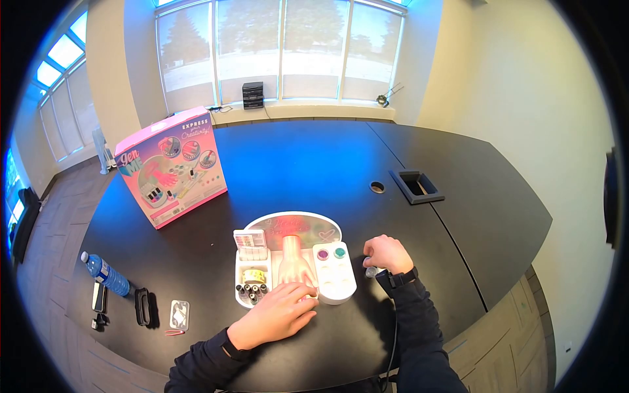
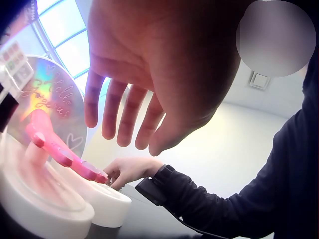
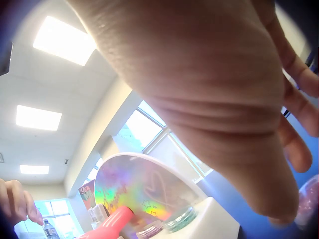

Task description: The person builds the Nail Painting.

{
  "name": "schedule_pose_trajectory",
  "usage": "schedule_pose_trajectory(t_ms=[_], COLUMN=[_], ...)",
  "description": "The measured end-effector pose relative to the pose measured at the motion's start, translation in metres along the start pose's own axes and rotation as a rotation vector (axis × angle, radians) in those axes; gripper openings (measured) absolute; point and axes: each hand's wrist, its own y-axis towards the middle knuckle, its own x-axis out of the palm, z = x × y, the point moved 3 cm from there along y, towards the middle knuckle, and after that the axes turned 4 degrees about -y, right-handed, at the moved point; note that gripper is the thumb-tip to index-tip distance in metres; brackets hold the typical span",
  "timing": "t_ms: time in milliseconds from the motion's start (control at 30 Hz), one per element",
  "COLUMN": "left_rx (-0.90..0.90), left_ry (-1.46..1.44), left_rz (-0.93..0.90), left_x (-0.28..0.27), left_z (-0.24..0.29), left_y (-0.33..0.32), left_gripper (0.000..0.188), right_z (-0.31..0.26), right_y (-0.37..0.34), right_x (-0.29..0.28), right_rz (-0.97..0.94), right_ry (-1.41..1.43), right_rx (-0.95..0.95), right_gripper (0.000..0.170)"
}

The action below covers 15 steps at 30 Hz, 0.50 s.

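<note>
A pink model hand (image 1: 291,262) stands palm-down on a white station (image 1: 342,291) with an iridescent backboard (image 2: 75,117). My left hand (image 1: 278,316) hovers at the model's fingertips; its fingers hang relaxed and apart in the left wrist view, with nothing between them. To the right of the station, my right hand (image 1: 389,254) is at a small clear jar (image 1: 371,271). The right wrist view shows pink contents in a jar (image 3: 308,203) just beyond my thumb, with the fingers loosely bent and apart from the thumb. Purple (image 1: 323,254) and teal (image 1: 339,252) glitter pots sit in the station's right side.
Small bottles (image 1: 252,291) and a yellow roll (image 1: 254,276) fill the station's left side. A pink box (image 1: 173,170) stands behind at left. On the left of the table (image 1: 295,164) are a water bottle (image 1: 108,275), a black case (image 1: 143,308), a clear packet (image 1: 179,315) and tweezers (image 1: 174,333).
</note>
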Motion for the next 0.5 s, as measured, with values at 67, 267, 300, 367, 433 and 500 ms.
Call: schedule_pose_trajectory(t_ms=[67, 267, 300, 367, 433, 500], left_rx=[0.009, -0.005, -0.005, -0.004, 0.0, 0.001], left_ry=[0.003, -0.001, -0.001, -0.002, -0.001, -0.003], left_rz=[0.022, 0.007, 0.006, 0.005, 0.009, 0.01], left_x=[-0.0006, 0.0004, -0.0001, 0.0001, 0.0007, 0.0009], left_z=[0.0007, 0.001, 0.0011, 0.0007, 0.0, -0.0002], left_y=[0.0006, -0.0004, -0.0003, 0.0002, -0.0001, -0.0001], left_gripper=[0.019, 0.019, 0.019, 0.019, 0.019, 0.018], right_z=[0.0024, 0.0021, 0.0022, 0.0026, -0.0007, -0.0024], right_y=[0.0017, 0.0059, 0.0065, 0.0069, 0.0055, 0.0042], right_x=[0.004, 0.007, 0.0082, 0.0097, 0.0053, 0.0025], right_rz=[-0.011, -0.026, -0.025, -0.001, 0.009, 0.019], right_ry=[0.017, 0.012, 0.012, -0.026, -0.004, 0.018], right_rx=[0.0, 0.015, 0.016, -0.007, -0.004, -0.003], right_gripper=[0.029, 0.026, 0.026, 0.025, 0.022, 0.02])
